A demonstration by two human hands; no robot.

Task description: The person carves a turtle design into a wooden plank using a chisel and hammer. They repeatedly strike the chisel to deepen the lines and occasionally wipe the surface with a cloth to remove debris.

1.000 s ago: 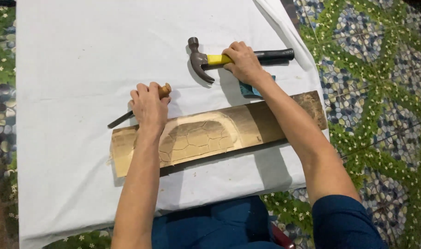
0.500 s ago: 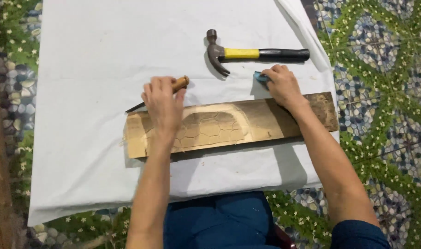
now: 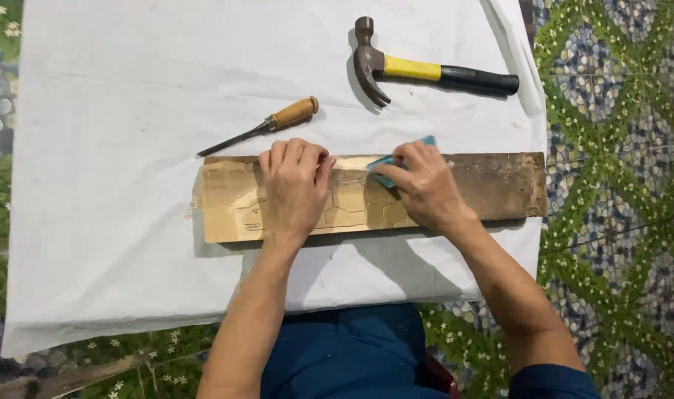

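From the left, I see a white cloth [image 3: 115,111] spread over the counter, and on it a wooden plank [image 3: 499,188] lying lengthwise in front of me, its left part pale and carved with shallow outlines, its right end darker and rough. My left hand [image 3: 294,188] lies flat on the pale part, fingers together and pressing down on the plank rather than closing round anything. Just behind that hand, on the cloth, lies a chisel [image 3: 261,127] with a wooden handle, its blade pointing left, apart from my fingers. Further right my right hand [image 3: 424,188] rests on the plank near its middle, fingers curled down over a small piece of blue sandpaper [image 3: 385,164], of which only an edge shows. Behind it, well apart, a claw hammer [image 3: 433,68] with a yellow and black handle lies on the cloth, untouched. I judge this is the smoothing step: the left hand steadies the plank while the right rubs the carved face. The next stroke calls for steady downward pressure from the left hand and a flat, even pass with the sandpaper along the carved lines
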